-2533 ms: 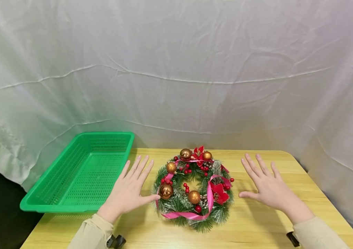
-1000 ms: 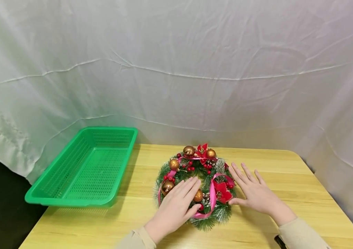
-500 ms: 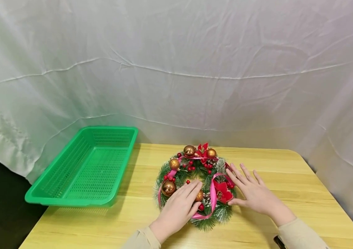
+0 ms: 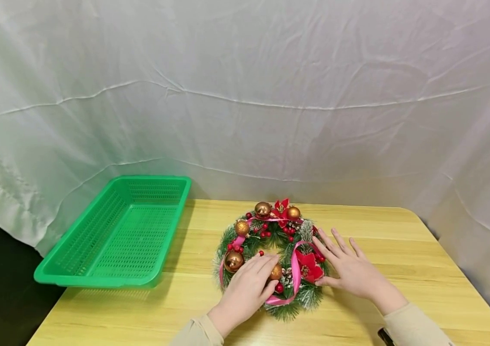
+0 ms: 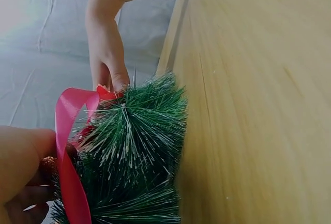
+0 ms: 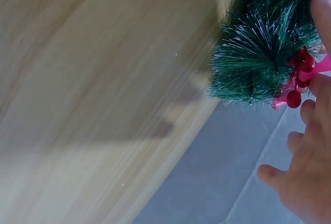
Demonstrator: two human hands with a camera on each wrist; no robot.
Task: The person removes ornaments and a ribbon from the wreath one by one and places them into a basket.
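Note:
A Christmas wreath (image 4: 299, 301) of frosted green bristles lies on the table, decked with pink ribbon, red berries, red poinsettias and gold and copper baubles. My left hand (image 4: 247, 290) reaches over its front, with curved fingers and thumb around a gold glitter bauble (image 4: 276, 272), partly hidden by the hand. In the left wrist view, that bauble (image 5: 49, 167) shows between the thumb and fingers, behind the pink ribbon (image 5: 72, 182). On the other side, my right hand (image 4: 353, 269) has its fingers spread, touching the wreath's right edge beside a poinsettia (image 4: 309, 267).
A green perforated plastic basket (image 4: 98, 280) stands at the left, with nothing visible inside. The wooden table (image 4: 426, 269) has a rounded far right corner. Pale cloth (image 4: 271, 96) hangs behind and along the sides.
Both hands have come inward from beside the wreath. My left hand went over its front and bent its fingers around the bauble; my right hand came to its right edge. The wreath stays put.

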